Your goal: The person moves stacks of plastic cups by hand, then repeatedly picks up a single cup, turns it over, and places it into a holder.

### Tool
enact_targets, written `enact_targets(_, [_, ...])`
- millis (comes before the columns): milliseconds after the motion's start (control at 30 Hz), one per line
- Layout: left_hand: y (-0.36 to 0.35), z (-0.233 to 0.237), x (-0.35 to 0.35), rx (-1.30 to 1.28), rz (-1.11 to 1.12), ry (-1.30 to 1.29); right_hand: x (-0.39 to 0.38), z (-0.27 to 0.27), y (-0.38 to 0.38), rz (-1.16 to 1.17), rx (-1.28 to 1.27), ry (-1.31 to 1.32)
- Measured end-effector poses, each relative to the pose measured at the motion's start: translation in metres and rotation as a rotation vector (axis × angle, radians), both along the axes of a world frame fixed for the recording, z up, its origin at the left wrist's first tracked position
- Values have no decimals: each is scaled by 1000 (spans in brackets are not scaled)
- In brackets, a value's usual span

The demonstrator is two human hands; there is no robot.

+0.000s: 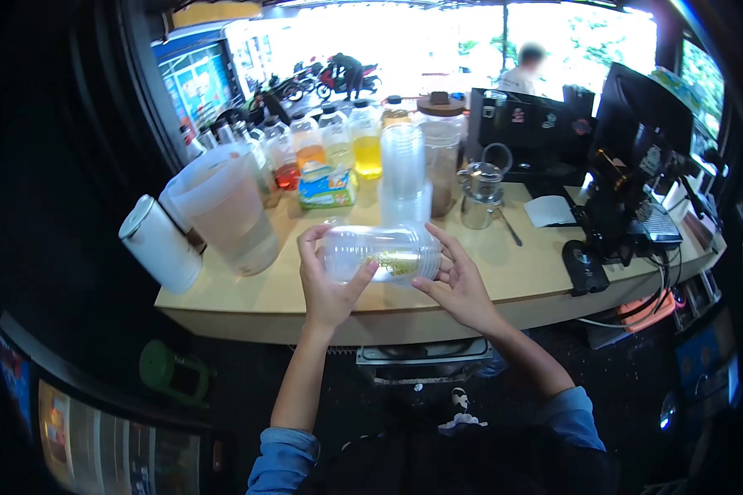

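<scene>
A nested stack of clear plastic cups (380, 247) with a yellow-green print lies sideways between my hands, above the front of the counter. My left hand (332, 285) grips its left end, thumb across the near side. At the rim end, my right hand (456, 285) has its thumb and fingers around the stack. Just behind, a taller stack of clear cups (403, 161) stands on the counter. To its left sits a green and blue packet (328, 188). Right of it are a glass measuring cup (476, 206) and a long spoon (510, 228).
On the wooden counter (248, 297), a large translucent pitcher (227, 210) and a white canister (161, 243) stand left. Bottles of coloured liquid (366, 153) and a lidded jar (442, 153) line the back. A dark monitor (644, 111) and black equipment (615, 214) occupy the right. Beyond is a person (520, 78).
</scene>
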State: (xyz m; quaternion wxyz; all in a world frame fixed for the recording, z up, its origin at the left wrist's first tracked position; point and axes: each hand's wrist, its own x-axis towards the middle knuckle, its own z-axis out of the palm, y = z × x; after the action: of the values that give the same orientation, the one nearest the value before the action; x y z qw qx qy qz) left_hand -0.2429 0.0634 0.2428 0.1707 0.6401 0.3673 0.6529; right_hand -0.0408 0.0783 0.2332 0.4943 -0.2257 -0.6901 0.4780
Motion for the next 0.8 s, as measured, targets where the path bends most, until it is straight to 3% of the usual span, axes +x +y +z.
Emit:
enact_targets(133, [28, 20, 46, 27, -121, -217, 33, 18, 10, -131, -23, -20])
enact_targets(267, [51, 43, 99, 20, -89, -63, 81, 35, 32, -243, -4, -90])
enact_targets(333, [69, 55, 129, 218, 136, 181, 109, 47, 52, -268, 1, -156])
enact_targets(400, [98, 69, 162, 261, 141, 190, 138, 62, 77, -295, 130, -288])
enact_targets(467, [135, 83, 197, 236, 170, 122, 174, 88, 110, -277, 24, -299])
enact_targets(533, [181, 101, 229, 187, 22, -37, 215, 107, 160, -371, 265, -496])
enact_targets(600, [237, 122, 262, 270, -166, -195, 249, 132, 203, -459, 277, -506])
enact_targets(667, [283, 151, 282, 271, 52, 22, 279, 146, 247, -701, 377, -644])
enact_targets(733, [329, 174, 300, 372, 178, 198, 298, 155, 276, -788, 436, -682])
enact_targets(800, [367, 188, 315, 306, 233, 332, 312, 156, 302, -835, 479, -721])
